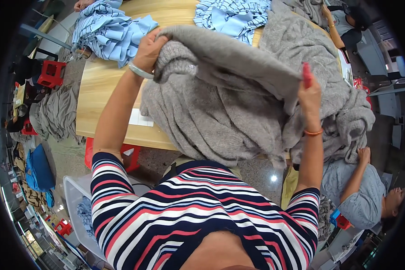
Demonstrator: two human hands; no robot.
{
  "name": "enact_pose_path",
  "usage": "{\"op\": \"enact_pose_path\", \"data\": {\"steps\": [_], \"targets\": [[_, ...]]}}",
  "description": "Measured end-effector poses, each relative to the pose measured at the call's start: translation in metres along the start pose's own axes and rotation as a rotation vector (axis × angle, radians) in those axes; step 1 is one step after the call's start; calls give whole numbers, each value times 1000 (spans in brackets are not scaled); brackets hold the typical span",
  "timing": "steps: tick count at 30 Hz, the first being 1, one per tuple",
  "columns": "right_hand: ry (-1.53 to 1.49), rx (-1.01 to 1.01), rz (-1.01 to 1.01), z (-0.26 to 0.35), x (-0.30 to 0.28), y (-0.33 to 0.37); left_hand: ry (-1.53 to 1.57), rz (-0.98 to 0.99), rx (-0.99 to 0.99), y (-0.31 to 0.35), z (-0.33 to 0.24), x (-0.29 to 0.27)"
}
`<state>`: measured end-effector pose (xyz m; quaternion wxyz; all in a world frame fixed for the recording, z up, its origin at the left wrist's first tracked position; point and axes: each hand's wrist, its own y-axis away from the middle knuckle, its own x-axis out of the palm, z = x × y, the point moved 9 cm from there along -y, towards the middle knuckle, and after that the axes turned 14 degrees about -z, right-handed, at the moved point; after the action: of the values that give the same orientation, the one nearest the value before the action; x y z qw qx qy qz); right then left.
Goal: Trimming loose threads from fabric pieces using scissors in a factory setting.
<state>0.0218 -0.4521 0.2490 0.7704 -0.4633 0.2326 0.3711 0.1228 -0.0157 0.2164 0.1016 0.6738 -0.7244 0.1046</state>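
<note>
A grey fuzzy knit garment (238, 58) is stretched between my two hands above the table, and its lower part drapes over the near edge. My left hand (149, 51) is closed on its upper left corner, beside a ribbed cuff-like fold (177, 58). At the other end, my right hand (309, 94) is closed around a small red object (306, 74) that sticks up from the fist, its kind hidden by my fingers. The cloth reaches that fist, and the fingers appear to pinch its edge too.
A light wooden table (101, 99) bears a large grey knit heap (297, 40) at right and blue checked cloth piles (114, 33) at the far side. White paper (141, 118) lies near its front edge. A person (355, 193) sits close at right. A red stool (51, 73) stands left.
</note>
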Motion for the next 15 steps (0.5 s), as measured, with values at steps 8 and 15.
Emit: {"op": "enact_pose_path", "data": {"steps": [8,15], "targets": [[59,-179,-358,33,-173,-85,256,255,-122,104,-120,83],[161,-398,-279,82,-70,-106,34,196,-331,106,-35,13]]}}
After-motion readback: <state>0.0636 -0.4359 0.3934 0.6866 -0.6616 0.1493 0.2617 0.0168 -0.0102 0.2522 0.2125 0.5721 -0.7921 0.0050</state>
